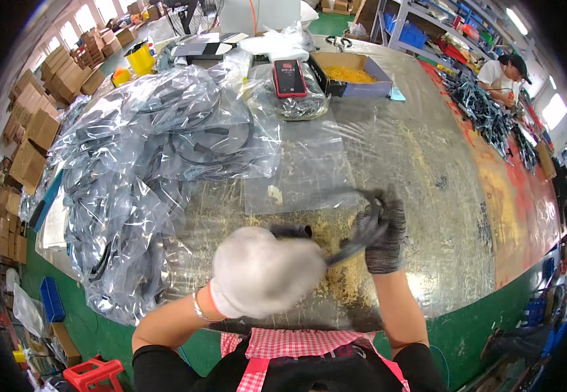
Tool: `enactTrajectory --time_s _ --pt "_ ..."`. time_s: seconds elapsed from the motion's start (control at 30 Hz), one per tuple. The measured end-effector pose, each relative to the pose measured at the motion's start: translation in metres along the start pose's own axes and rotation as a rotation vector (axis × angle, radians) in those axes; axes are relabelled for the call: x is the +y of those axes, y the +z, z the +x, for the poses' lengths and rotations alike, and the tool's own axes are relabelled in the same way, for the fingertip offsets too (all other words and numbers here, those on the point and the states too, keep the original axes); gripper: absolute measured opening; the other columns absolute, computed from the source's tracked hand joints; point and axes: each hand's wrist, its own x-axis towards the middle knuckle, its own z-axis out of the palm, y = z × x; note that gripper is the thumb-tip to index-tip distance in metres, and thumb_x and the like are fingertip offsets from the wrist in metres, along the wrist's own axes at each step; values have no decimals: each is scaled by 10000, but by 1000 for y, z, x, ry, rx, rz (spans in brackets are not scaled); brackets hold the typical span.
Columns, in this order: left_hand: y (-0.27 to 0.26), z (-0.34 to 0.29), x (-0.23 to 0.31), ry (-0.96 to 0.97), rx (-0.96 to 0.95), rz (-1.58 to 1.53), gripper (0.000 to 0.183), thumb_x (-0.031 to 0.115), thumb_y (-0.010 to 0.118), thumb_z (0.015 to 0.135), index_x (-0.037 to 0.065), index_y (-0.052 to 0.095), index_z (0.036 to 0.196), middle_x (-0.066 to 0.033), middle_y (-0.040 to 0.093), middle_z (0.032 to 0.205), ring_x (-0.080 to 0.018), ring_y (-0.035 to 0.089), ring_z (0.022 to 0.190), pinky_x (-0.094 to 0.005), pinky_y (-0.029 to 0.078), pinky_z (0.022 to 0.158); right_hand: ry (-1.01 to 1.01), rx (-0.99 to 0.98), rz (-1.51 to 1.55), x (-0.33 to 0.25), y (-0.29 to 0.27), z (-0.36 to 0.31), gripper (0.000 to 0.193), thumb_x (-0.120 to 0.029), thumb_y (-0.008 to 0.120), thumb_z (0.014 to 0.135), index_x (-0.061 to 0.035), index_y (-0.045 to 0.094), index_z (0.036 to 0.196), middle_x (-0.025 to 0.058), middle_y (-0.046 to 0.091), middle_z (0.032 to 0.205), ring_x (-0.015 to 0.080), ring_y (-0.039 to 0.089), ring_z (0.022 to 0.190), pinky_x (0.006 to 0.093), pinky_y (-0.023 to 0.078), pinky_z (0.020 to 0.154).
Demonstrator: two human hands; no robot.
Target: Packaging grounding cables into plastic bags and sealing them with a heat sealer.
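A black cable (349,251) stretches between my hands over the near middle of the table. My right hand (385,238), in a dark striped knit glove, is closed round a loop of it. My left hand (267,271), in a white glove, is blurred by motion; it looks closed, with the cable running to its fingertips. A thick black end (290,230) shows just beyond the white glove; whether it belongs to the same cable is hidden. Past my hands, a flat clear plastic bag (303,170) lies on the table.
Bagged black cables (126,189) are heaped along the left. At the back are a red-edged phone (290,78) on a plastic-wrapped bundle, a box of small yellow pieces (352,73) and scissors (339,43). At far right, a person (502,78) sits behind piled cables (483,108).
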Motion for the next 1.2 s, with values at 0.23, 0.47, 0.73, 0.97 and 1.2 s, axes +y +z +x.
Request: enactTrajectory --time_s 0.23,0.47,0.73,0.97,1.2 --pt "76 -79 -36 410 -500 35 401 374 673 734 164 428 496 -3 372 375 -184 443 343 -335 333 336 462 -118 364 62 -44 7 375 -396 507 931 -62 587 1081 122 622 969 241 616 852 379 490 713" --pt "67 -91 -48 476 -400 -62 241 330 660 699 109 651 794 -75 613 724 -192 547 542 -334 429 408 -800 -291 -1639 75 -66 15 202 -107 630 824 -104 661 1023 143 601 966 335 559 893 421 459 796" --pt "81 -72 -54 -478 -139 134 631 398 671 727 133 503 1274 -183 425 1307 -390 462 1150 -535 377 987 -813 -397 -1834 86 -43 -8 290 -233 628 799 -152 642 1077 80 586 1048 277 536 979 463 373 860" --pt "85 -61 -59 -208 -331 272 583 475 605 773 210 508 1283 -200 394 1317 -387 338 1255 -548 225 1090 -973 -432 -1723 78 -20 63 318 -297 614 834 -141 625 1111 44 594 1134 255 553 1046 451 387 892" --pt "84 -66 -54 -212 -343 266 547 465 642 742 192 573 1211 -214 404 1325 -414 354 1243 -542 247 1078 -257 -803 -1877 52 19 78 318 -340 652 815 -102 664 1025 119 616 1028 320 587 966 407 479 809"
